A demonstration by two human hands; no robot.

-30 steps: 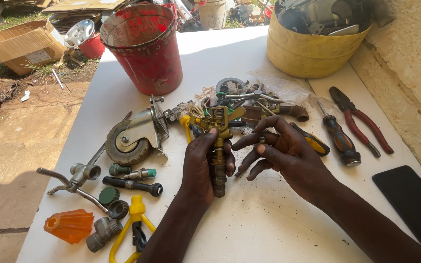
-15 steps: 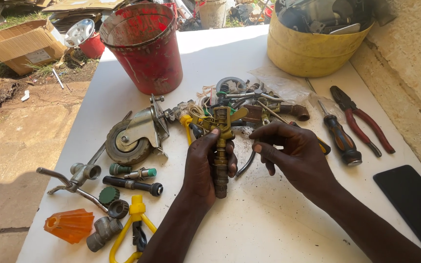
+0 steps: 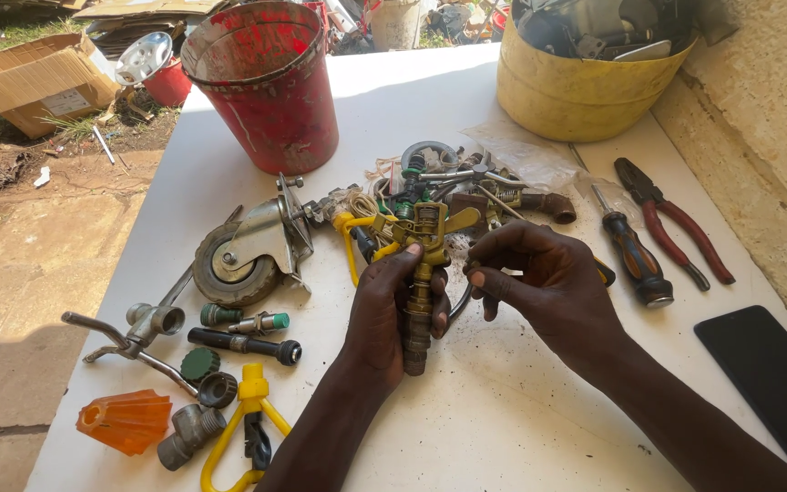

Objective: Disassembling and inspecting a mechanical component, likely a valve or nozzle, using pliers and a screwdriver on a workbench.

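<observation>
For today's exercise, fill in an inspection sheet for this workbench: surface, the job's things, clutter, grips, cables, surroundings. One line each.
Surface: white table, dusty, sunlit.
Job's things: brass sprinkler head, upright above the table.
Clutter: caster wheel, red bucket, yellow bucket, screwdriver, red pliers, orange nozzle, black phone.
Grips: left hand wrapped around the sprinkler stem; right hand beside it, fingertips pinched, contents unclear.
Cables: nothing seen.
Surroundings: cardboard box on bare ground; rough wall at the right.
</observation>
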